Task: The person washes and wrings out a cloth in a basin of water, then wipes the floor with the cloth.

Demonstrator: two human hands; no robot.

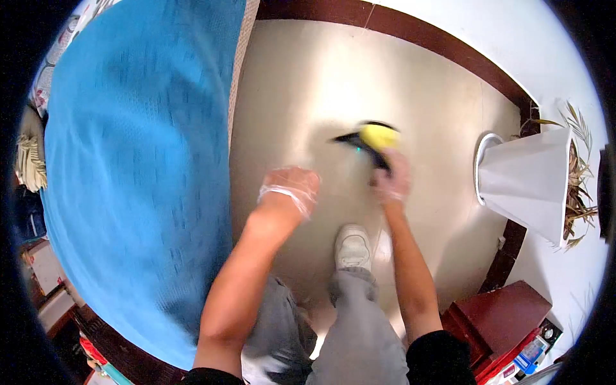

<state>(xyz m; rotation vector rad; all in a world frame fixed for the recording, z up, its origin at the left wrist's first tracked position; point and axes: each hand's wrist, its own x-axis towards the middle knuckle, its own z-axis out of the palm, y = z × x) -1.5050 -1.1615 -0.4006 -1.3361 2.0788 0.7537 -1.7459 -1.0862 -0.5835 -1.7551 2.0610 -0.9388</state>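
Observation:
My right hand (393,179), in a thin clear glove, is closed around the handle of a yellow-and-black handheld vacuum (380,136). The vacuum's dark pointed nozzle faces left, and a small green light shows on its body. Motion blurs both the hand and the vacuum over the pale floor. My left hand (292,186), gloved in clear plastic too, hovers to the left of the vacuum and apart from it. Its fingers are curled under into a fist, and whether anything is inside is hidden.
A bed or couch with a blue cover (141,167) fills the left side. On the right stand a white planter (523,176) with a drying plant and a dark red wooden box (504,317). My white shoe (353,247) rests on the glossy tile floor (289,77).

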